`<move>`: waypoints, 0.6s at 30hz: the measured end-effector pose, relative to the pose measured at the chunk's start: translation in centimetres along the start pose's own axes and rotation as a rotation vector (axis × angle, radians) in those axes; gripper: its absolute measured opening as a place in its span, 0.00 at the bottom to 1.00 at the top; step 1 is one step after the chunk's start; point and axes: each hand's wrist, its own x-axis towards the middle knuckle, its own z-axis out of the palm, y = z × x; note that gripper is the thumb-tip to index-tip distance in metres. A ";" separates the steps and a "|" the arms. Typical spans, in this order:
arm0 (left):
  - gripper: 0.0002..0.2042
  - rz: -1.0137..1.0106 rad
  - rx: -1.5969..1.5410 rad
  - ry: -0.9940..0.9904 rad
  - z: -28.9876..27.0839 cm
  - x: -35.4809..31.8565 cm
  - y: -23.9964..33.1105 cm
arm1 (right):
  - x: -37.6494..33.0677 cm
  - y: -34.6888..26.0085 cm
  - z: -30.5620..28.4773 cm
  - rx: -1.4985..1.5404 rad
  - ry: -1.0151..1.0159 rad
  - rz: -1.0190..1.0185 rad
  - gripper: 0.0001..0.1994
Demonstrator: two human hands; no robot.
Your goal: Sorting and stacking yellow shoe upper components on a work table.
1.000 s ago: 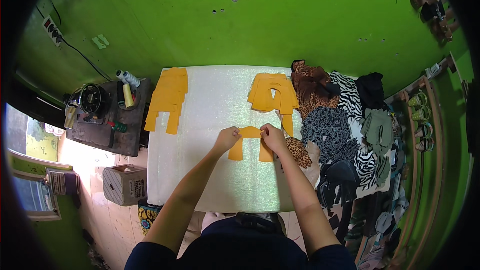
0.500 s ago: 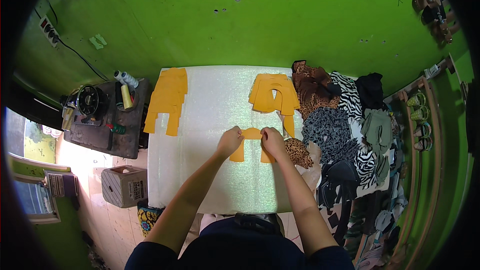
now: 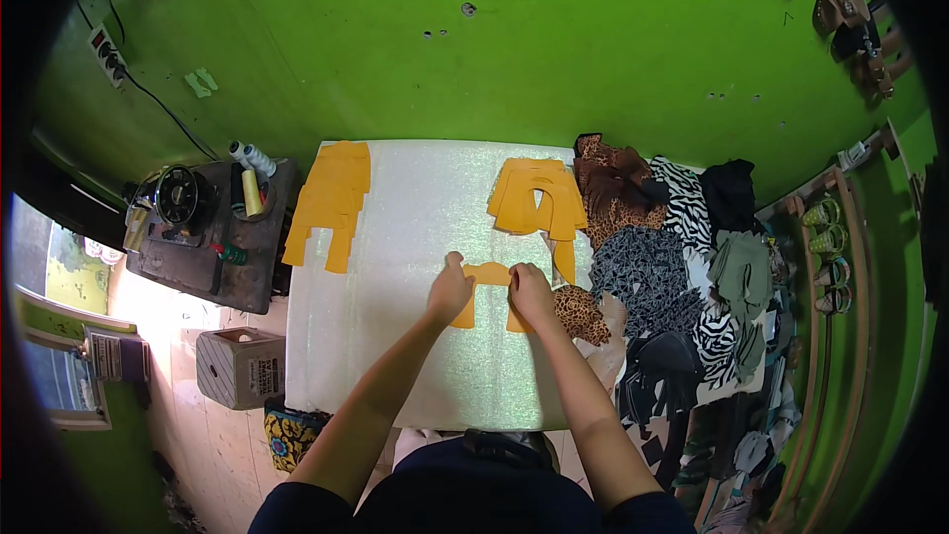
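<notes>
A mustard-yellow U-shaped cut piece (image 3: 489, 275), apparently fabric or thin sheet, lies on the white-covered table (image 3: 395, 198) with its two legs toward me. My left hand (image 3: 452, 289) rests on its left side, a finger stretched away from me past the upper corner. At the right upper corner, my right hand (image 3: 532, 294) has its fingers pinched together on the edge. Beyond my right hand sits an overlapping stack of similar yellow pieces (image 3: 514, 200), one strip hanging down from it. Another yellow stack (image 3: 334, 200) lies at the table's far left.
Piled fabrics in leopard (image 3: 581, 314), zebra (image 3: 682, 193), dark patterned (image 3: 638, 272) and olive (image 3: 739, 272) cover the right side. Left of the table stand a sewing machine table (image 3: 188, 267) with thread cones (image 3: 252, 193) and a grey box (image 3: 240, 366). A green wall (image 3: 395, 79) rises behind.
My left hand's finger has come off the piece's upper edge and now points away from me beside it. My right hand keeps its pinch. The whole view has shifted slightly.
</notes>
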 end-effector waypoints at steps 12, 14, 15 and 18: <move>0.12 0.449 0.481 0.235 1.3 -0.2 -0.2 | -0.3 0.6 -0.7 -0.008 -0.002 0.047 0.14; 0.12 0.434 0.477 0.218 1.3 0.2 -0.3 | 0.1 1.0 -0.8 -0.022 -0.042 0.083 0.14; 0.11 0.399 0.500 0.183 1.2 0.5 -0.3 | 0.5 1.2 -0.8 0.000 -0.075 0.089 0.14; 0.09 0.330 0.531 0.116 1.1 0.2 0.0 | 0.7 1.0 -1.2 0.032 -0.142 0.154 0.13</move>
